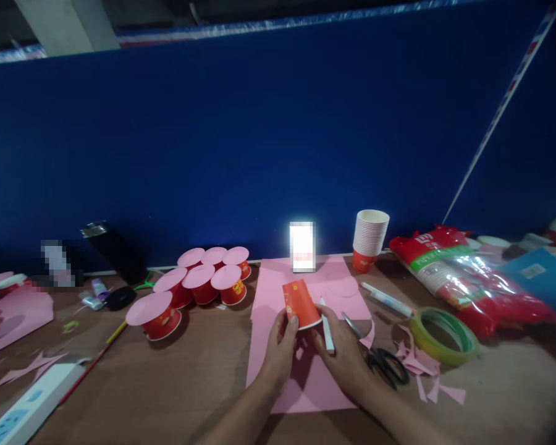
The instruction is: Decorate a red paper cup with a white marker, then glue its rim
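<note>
A red paper cup [301, 303] is held tilted, its white rim toward me, above pink paper sheets [278, 364]. My left hand [282, 340] is closed on the cup's left side, thumb against its wall. At the cup's right, my right hand [336, 340] has a white marker [327, 334] between its fingers, and its fingertips reach the cup's lower edge. Black-handled scissors [387, 366] lie just right of that hand, partly hidden by it. A faint round outline shows on the upper pink sheet [347, 285].
Several red cups topped with pink discs [199, 278] stand at left. To the right are a cup stack [369, 241], another marker [389, 300], a tape roll [445, 337], paper scraps [421, 364] and a red plastic package [467, 278]. A power strip [37, 395] lies front left.
</note>
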`<action>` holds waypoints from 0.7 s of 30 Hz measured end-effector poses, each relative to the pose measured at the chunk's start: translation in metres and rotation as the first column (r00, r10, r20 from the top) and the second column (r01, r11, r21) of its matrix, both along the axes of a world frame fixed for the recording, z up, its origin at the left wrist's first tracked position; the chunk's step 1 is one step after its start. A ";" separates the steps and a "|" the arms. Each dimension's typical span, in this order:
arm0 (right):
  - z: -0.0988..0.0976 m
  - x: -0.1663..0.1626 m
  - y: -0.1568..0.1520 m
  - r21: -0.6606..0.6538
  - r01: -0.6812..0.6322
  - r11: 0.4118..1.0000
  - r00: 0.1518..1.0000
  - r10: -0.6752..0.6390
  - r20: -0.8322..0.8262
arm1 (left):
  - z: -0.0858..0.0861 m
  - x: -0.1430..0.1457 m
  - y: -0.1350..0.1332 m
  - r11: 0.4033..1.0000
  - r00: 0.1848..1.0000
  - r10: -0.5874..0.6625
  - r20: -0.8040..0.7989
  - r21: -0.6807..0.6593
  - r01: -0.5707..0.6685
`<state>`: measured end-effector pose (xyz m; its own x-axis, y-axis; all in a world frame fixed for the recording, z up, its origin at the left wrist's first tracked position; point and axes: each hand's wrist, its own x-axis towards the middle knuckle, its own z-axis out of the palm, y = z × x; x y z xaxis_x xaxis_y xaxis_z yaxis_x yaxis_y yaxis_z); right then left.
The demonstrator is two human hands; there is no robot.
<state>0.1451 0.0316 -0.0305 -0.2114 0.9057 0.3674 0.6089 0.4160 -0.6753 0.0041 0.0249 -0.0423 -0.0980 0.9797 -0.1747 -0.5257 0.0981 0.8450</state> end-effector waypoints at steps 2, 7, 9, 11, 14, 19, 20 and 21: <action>-0.001 0.000 0.000 0.003 0.004 1.000 1.000 -0.004 0.000 | -0.001 0.000 0.001 1.000 1.000 0.001 -0.007 -0.008 -0.001; -0.001 0.000 0.000 0.036 0.003 0.999 1.000 -0.003 -0.019 | 0.000 0.000 0.001 1.000 1.000 -0.007 -0.003 0.012 0.007; -0.001 0.000 0.000 0.035 0.011 0.999 1.000 -0.010 -0.023 | 0.000 0.000 0.001 1.000 1.000 -0.006 -0.005 0.010 0.006; -0.001 0.000 0.000 0.029 0.011 1.000 1.000 -0.011 -0.022 | 0.001 0.000 0.000 1.000 1.000 -0.010 -0.006 0.001 0.010; -0.001 0.000 0.001 0.016 -0.002 1.000 1.000 0.002 -0.013 | 0.001 -0.001 0.000 1.000 1.000 -0.013 -0.007 -0.001 0.013; -0.001 0.000 0.001 -0.009 0.011 1.000 1.000 -0.011 0.004 | 0.002 0.000 0.000 1.000 1.000 -0.004 -0.006 -0.018 0.003; -0.001 0.000 0.001 -0.008 0.012 1.000 1.000 -0.012 0.002 | 0.002 0.000 0.000 1.000 1.000 0.002 -0.005 -0.019 -0.002; -0.001 0.000 0.001 -0.004 0.012 1.000 1.000 -0.012 -0.002 | 0.003 0.000 0.000 1.000 1.000 0.006 -0.004 -0.020 -0.006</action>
